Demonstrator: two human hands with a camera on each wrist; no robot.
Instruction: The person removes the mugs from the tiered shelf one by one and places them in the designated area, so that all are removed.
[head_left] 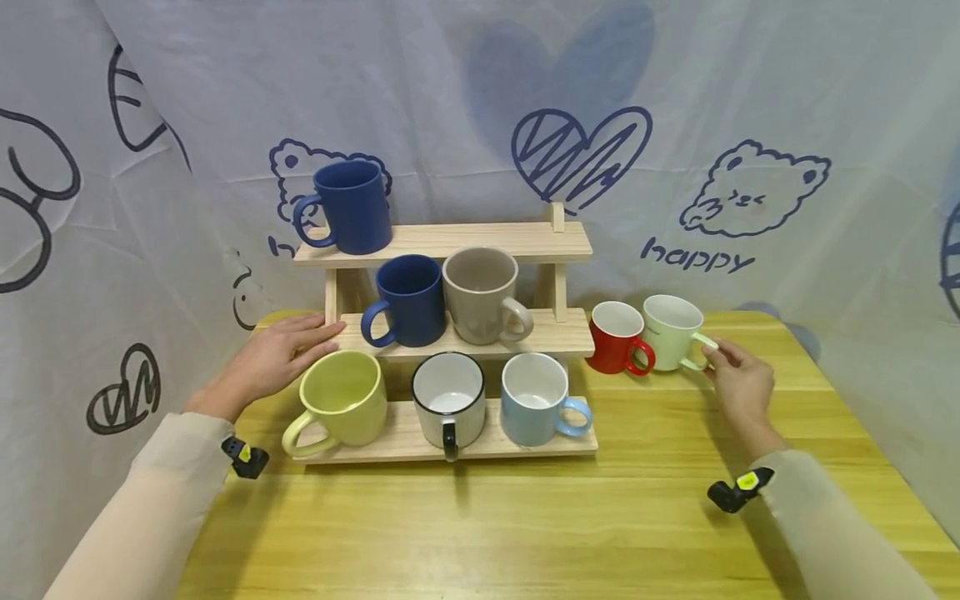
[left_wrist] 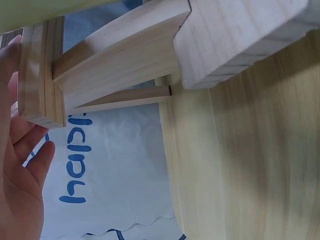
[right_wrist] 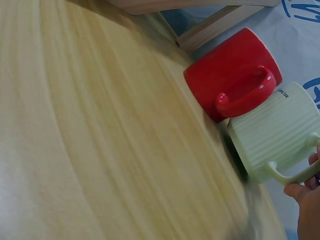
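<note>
My right hand (head_left: pixel 738 385) pinches the handle of a pale green mug (head_left: pixel 670 333), which stands upright at the right of the table. In the right wrist view, the thumb and fingers meet at this handle. Close beside the green mug is a red mug (head_left: pixel 613 337) with a white inside. My left hand (head_left: pixel 273 360) rests with fairly straight fingers at the left end of the middle tier of a wooden three-tier shelf (head_left: pixel 480 240). The left wrist view shows its fingers against the plank end, partly hidden behind the wood.
A blue mug (head_left: pixel 352 208) stands on the top tier. Another blue mug (head_left: pixel 411 304) and a grey mug (head_left: pixel 480 292) share the middle one. Along the bottom are a yellow-green mug (head_left: pixel 352 408), a white black-rimmed mug (head_left: pixel 448 408) and a light blue mug (head_left: pixel 534 408). A printed curtain (head_left: pixel 450 83) hangs behind.
</note>
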